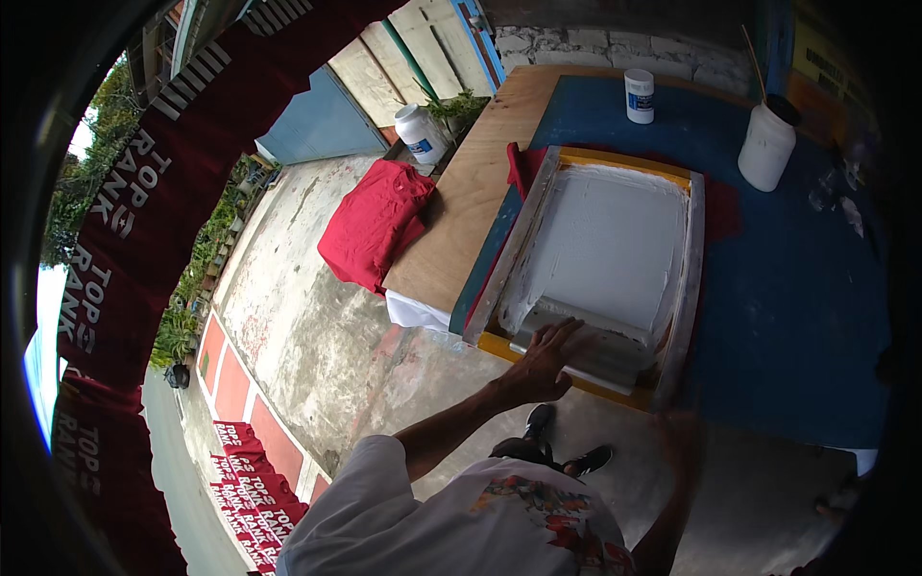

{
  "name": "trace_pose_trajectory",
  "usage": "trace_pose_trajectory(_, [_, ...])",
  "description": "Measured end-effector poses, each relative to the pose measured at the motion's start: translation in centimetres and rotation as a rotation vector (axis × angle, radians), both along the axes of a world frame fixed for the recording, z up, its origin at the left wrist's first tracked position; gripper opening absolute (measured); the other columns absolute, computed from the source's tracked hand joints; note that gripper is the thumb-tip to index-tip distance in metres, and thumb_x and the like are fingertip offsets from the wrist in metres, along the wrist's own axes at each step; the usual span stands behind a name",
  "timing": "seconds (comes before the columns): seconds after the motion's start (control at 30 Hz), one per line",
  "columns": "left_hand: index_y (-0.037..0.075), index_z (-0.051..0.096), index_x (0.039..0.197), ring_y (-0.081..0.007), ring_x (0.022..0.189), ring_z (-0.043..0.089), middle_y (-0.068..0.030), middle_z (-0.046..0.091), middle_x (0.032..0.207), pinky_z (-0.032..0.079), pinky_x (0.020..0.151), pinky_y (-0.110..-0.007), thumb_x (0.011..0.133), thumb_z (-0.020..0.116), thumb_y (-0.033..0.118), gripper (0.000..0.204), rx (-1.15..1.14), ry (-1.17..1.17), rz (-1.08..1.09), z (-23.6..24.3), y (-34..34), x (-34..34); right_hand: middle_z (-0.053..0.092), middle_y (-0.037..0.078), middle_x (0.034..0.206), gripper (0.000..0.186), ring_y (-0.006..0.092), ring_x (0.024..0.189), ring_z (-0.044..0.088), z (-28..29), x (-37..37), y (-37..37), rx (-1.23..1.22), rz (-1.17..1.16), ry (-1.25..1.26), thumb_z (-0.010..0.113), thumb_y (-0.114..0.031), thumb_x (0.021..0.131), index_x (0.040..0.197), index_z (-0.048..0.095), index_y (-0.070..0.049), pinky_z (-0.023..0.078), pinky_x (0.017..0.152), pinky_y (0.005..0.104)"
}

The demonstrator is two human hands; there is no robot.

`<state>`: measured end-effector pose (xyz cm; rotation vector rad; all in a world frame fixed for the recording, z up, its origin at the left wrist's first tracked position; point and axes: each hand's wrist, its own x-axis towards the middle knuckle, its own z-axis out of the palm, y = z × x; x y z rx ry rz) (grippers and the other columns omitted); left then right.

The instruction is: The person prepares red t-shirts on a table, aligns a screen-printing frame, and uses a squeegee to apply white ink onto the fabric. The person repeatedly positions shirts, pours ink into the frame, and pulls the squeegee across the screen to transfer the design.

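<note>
A screen printing frame point(691, 257) with yellow edges and a white, ink-coated middle point(603, 235) lies on red cloth point(523, 168) at the table's near left edge. A metal squeegee point(615, 355) lies across the frame's near end. My left hand point(543, 368) grips its left part, fingers over the blade. My right hand point(680, 437) is smeared by motion just below the frame's near right corner, and I cannot make out its fingers.
The blue-topped wooden table point(768, 317) holds a folded red shirt pile point(370, 221), a white tub point(639, 96) and a jar with a stick point(764, 149). A larger tub point(420, 134) stands beyond. Printed red shirts hang point(125, 240) and lie point(250, 480) at left.
</note>
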<state>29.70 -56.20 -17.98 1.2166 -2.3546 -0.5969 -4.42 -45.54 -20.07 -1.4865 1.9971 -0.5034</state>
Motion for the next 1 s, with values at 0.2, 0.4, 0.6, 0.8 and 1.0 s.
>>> trace_pose_trajectory(0.2, [-0.002,0.060,0.152,-0.0257,0.126,0.068,-0.0165,0.076,0.134,0.049,0.114,-0.044,0.113,0.048,0.061,0.075,0.322,0.704,0.439,4.2,1.4,9.6,0.071,0.006,0.108,0.043,0.0164,0.097,0.066,3.5,2.2,3.2,-0.323,-0.314,-0.217,0.074,-0.033,0.106,0.144,0.069,-0.014,0.053,0.091,0.0348])
trace_pose_trajectory(0.4, [-0.001,0.046,0.162,-0.0344,0.132,0.067,-0.0224,0.072,0.138,0.043,0.121,-0.051,0.111,0.032,0.073,0.091,0.647,1.456,0.303,3.9,3.5,23.3,0.071,0.004,0.100,0.032,0.0123,0.087,0.064,5.4,15.9,-0.1,-0.344,-0.096,-0.896,0.072,-0.029,0.108,0.128,0.073,-0.005,0.050,0.080,0.0288])
trace_pose_trajectory(0.6, [0.000,0.047,0.161,-0.0391,0.143,0.059,-0.0229,0.065,0.149,0.037,0.126,-0.057,0.106,0.030,0.080,0.098,0.811,1.874,0.017,3.8,4.9,34.5,0.074,0.007,0.096,0.028,0.0123,0.082,0.066,6.2,34.2,-4.5,-0.231,0.194,-1.133,0.068,-0.025,0.110,0.123,0.073,-0.001,0.051,0.073,0.0283])
trace_pose_trajectory(0.8, [-0.002,0.048,0.159,-0.0408,0.142,0.058,-0.0263,0.063,0.150,0.037,0.126,-0.057,0.105,0.028,0.083,0.103,0.807,1.928,0.102,4.1,6.2,41.0,0.074,0.005,0.094,0.026,0.0103,0.082,0.067,6.1,47.3,-10.4,-0.032,0.362,-1.050,0.070,-0.027,0.110,0.114,0.074,-0.002,0.051,0.071,0.0273])
trace_pose_trajectory(1.0, [0.002,0.043,0.165,-0.0430,0.145,0.056,-0.0285,0.056,0.158,0.037,0.124,-0.060,0.104,0.026,0.084,0.104,0.707,1.810,0.139,3.0,4.9,46.1,0.075,0.003,0.096,0.028,0.0094,0.082,0.067,4.8,56.9,-19.5,-0.004,0.542,-0.957,0.071,-0.032,0.109,0.112,0.074,-0.004,0.052,0.072,0.0270])
